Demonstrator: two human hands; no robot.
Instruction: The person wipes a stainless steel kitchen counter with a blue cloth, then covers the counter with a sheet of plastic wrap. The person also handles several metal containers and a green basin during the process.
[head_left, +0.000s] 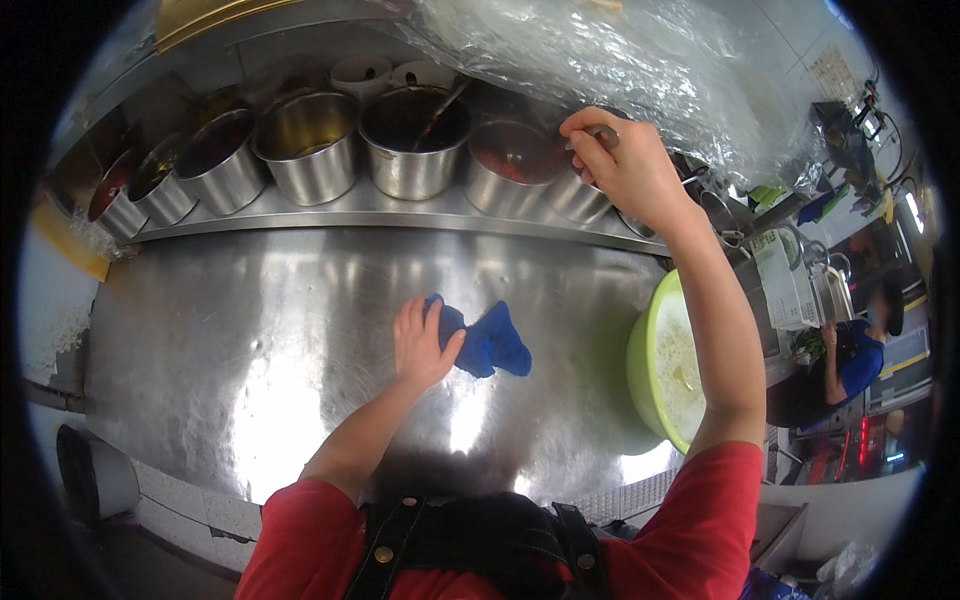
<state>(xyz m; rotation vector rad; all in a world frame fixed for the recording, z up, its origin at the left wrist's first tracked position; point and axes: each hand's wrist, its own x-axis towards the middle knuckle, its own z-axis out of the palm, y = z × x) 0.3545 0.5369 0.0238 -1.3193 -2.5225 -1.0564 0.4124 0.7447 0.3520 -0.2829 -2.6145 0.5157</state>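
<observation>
My left hand (421, 346) lies palm down on the stainless steel worktop (187, 360), its index finger and thumb over the left edge of a crumpled blue cloth (491, 341). The fingers look flat rather than curled around the fabric. Up at the shelf, my right hand (634, 165) pinches a round-ended metal handle (602, 136) between thumb and fingers. What the handle belongs to is mostly hidden behind the hand. Just below that hand stands a steel pot (577, 199). To its left is another steel pot (506, 187) with reddish contents.
More steel pots (307, 169) line the raised shelf (360, 217); a utensil leans in the dark-filled pot (416, 161). Clear plastic sheeting (637, 60) hangs above. Under my right forearm sits a green basin (643, 360) of foamy liquid. A person in blue (859, 360) stands far right.
</observation>
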